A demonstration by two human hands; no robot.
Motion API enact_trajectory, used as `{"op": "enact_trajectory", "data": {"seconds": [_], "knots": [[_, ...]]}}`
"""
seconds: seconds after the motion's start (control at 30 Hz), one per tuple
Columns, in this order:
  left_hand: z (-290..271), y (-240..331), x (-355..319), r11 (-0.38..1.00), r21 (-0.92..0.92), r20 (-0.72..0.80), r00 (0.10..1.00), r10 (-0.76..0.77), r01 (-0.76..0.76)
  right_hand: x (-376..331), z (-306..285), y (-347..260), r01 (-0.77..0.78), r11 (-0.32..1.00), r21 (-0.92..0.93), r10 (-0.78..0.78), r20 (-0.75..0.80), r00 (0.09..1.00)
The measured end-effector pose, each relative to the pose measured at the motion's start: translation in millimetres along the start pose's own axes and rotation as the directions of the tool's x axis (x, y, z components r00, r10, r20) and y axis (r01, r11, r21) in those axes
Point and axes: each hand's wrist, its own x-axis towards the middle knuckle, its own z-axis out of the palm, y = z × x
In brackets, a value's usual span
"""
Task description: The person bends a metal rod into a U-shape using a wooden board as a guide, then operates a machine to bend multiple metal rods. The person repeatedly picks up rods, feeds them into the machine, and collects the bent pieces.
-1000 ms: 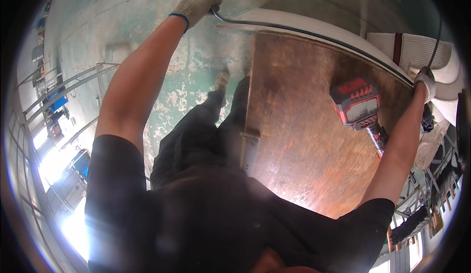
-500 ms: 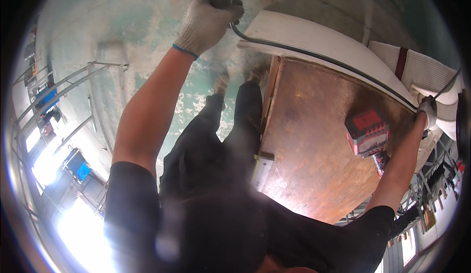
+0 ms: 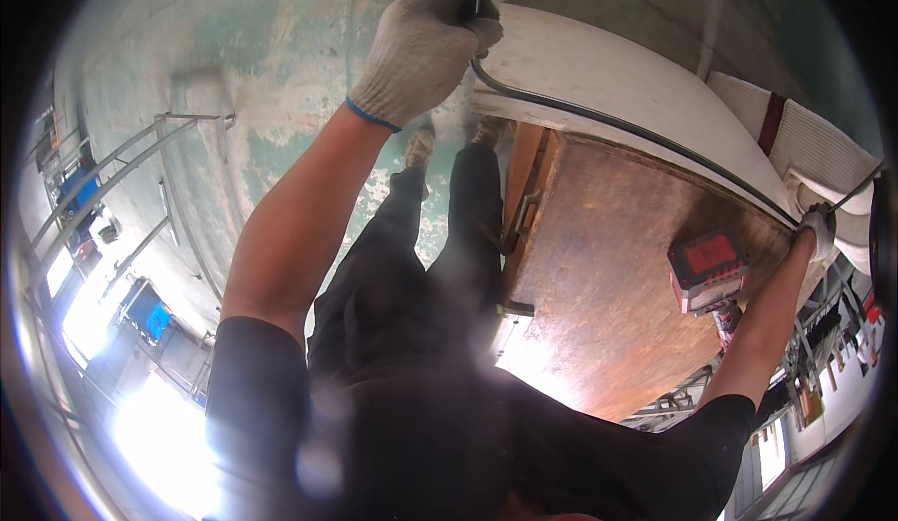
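A long dark metal rod [image 3: 645,135], bent near each end, spans the space between my two hands. My left hand [image 3: 430,44], in a pale knitted glove with a blue cuff edge, is closed round its upturned left end. At the far right my right hand [image 3: 819,231], also gloved, grips the other bend; its fingers are small and partly hidden there. The rod passes over the far side of a worn brown tabletop [image 3: 608,259] and in front of a white curved panel [image 3: 645,67]. A red and black cordless power tool [image 3: 708,264] stands on the tabletop beside my right forearm.
White ribbed rolls with a dark red band [image 3: 773,123] lie beyond my right hand. A metal frame [image 3: 103,175] stands at the left over the worn green floor [image 3: 253,81]. Under the tabletop's left edge is a wooden drawer front with a handle [image 3: 526,222].
My left hand has moved to the right with its end of the rod. My right hand stays nearly in place on the other end. The whole view has shifted slightly.
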Motion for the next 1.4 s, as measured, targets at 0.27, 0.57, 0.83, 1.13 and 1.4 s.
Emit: {"op": "enact_trajectory", "data": {"seconds": [0.27,0.57,0.83,1.13,1.4], "knots": [[-5.0,-14.1,13.5,0.998,-0.062,0.135,0.991,0.009,-0.001,11.4,4.4,6.1,0.473,0.093,-0.876,-0.254,0.438,0.862],[-22.1,-11.7,14.8,0.991,-0.067,0.119,0.987,-0.104,0.112,-123.2,-8.9,-124.7,-0.001,0.984,-0.181,0.044,0.236,0.971],[-20.4,-12.7,15.9,0.987,-0.099,0.111,0.987,-0.116,0.127,-106.0,-8.6,-110.6,0.016,0.998,-0.062,0.007,0.356,0.934],[-16.6,-8.9,9.1,0.993,-0.071,0.076,0.994,-0.085,0.09,-114.2,-14.1,-116.6,-0.042,0.998,-0.037,0.052,0.377,0.925],[-12.6,-3.0,3.7,0.994,-0.022,0.012,0.994,-0.109,0.109,-111.2,-10.8,-113.8,-0.002,1.0,-0.015,0.008,0.379,0.925]]}}
